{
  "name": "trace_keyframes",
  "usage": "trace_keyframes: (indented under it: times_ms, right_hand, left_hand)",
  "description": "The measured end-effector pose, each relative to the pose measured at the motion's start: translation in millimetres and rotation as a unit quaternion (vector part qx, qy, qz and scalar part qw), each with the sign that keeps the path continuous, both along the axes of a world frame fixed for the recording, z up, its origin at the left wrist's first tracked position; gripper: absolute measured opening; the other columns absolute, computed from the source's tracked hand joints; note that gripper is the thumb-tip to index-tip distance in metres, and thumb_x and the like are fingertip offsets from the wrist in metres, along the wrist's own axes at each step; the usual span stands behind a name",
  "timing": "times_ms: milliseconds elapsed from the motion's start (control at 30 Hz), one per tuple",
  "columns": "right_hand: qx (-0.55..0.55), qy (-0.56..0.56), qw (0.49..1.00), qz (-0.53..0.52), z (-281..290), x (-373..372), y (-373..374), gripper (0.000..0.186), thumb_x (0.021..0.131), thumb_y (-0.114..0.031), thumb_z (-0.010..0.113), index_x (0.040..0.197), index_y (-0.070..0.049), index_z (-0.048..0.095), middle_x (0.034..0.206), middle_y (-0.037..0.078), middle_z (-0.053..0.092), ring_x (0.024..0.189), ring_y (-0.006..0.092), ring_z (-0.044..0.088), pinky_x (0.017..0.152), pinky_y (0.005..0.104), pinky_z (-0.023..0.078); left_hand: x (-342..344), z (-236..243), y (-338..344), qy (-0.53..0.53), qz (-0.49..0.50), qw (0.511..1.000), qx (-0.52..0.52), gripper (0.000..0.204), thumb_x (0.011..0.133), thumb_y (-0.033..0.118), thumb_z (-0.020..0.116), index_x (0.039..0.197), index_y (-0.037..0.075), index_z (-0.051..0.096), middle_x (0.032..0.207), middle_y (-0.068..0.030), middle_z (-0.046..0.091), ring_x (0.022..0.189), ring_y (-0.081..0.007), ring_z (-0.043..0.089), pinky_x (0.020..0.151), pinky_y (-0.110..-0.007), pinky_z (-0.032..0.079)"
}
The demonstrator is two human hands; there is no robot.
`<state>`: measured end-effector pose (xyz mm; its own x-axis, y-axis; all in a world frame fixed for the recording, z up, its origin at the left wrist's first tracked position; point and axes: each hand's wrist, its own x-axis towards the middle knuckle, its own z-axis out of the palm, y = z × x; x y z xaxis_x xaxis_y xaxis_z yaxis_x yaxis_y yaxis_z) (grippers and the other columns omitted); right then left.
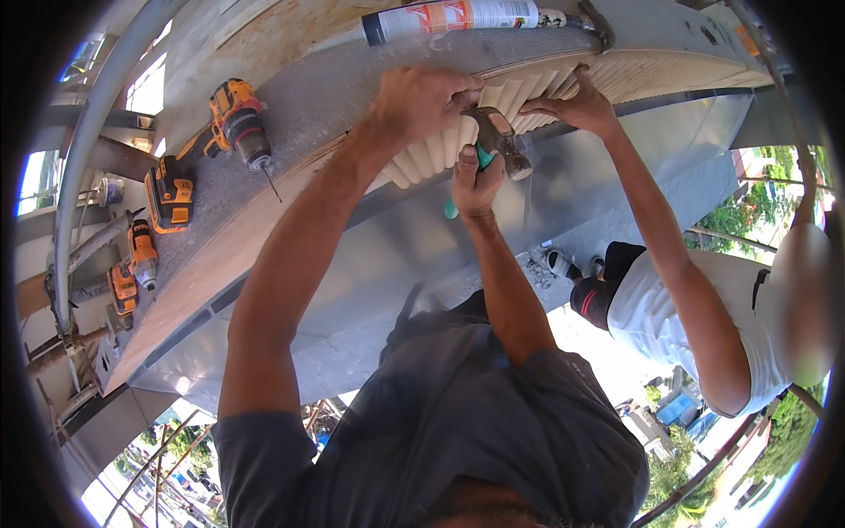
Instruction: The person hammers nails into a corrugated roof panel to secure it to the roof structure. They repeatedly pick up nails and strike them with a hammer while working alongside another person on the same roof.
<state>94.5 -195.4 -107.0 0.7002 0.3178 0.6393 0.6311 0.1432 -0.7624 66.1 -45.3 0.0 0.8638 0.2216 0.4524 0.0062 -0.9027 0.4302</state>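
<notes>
My left hand (421,104) has its fingers curled on the top edge of a pale fluted strip (414,163), which lies along the curved wooden fascia board (304,167). My right hand (475,180) grips the teal handle of a claw hammer (502,145), whose metal head is just in front of the fluting, below my left fingers. A co-worker's hand (581,110) presses on the fluting to the right, with fingers spread.
Two orange-black cordless drills (233,123) (141,251) and a battery (172,194) sit on the grey ledge (308,88). A cartridge tube (449,19) and another hammer (600,26) lie higher up. The co-worker (669,308) is at right; scaffold poles (92,132) stand at left.
</notes>
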Motion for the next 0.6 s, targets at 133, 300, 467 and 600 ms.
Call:
trace_keyframes:
  times_ms: [133,300,467,600]
  right_hand:
    - [-0.014,0.014,1.000,0.003,6,9,-3,0.056,0.106,-0.046,0.047,0.126,0.004,0.063,0.124,0.022,0.063,0.119,0.0382,0.057,0.103,0.0496,0.043]
    - [0.055,0.208,0.973,0.085,-49,3,1,0.039,0.103,-0.038,0.062,0.102,0.001,0.059,0.076,0.003,0.056,0.067,0.0130,0.050,0.060,0.0308,0.042]
    - [0.126,0.202,0.966,0.096,-103,3,4,0.030,0.103,-0.029,0.066,0.094,0.000,0.064,0.077,0.000,0.058,0.063,0.0083,0.050,0.054,0.0263,0.042]
    - [0.076,0.085,0.992,0.060,-115,20,4,0.025,0.101,-0.024,0.068,0.101,0.001,0.068,0.085,0.001,0.062,0.068,0.0086,0.054,0.058,0.0260,0.045]
  left_hand:
    - [-2,1,0,0.013,0.004,1.000,0.022,0.019,0.086,0.022,0.073,0.103,0.022,0.080,0.085,-0.0024,0.076,0.073,-0.0257,0.073,0.064,-0.039,0.059]
    - [-1,1,0,0.007,0.003,1.000,0.011,0.019,0.085,0.022,0.074,0.103,0.022,0.080,0.085,-0.0032,0.076,0.073,-0.0259,0.073,0.064,-0.039,0.059]
    - [-1,2,-1,0.034,0.003,0.999,0.002,0.021,0.086,0.020,0.073,0.106,0.022,0.079,0.086,-0.0024,0.077,0.072,-0.0247,0.073,0.064,-0.038,0.059]
    - [-3,6,-2,0.038,-0.008,0.999,0.001,0.024,0.089,0.017,0.071,0.112,0.019,0.078,0.089,-0.0025,0.077,0.071,-0.0234,0.072,0.065,-0.035,0.058]
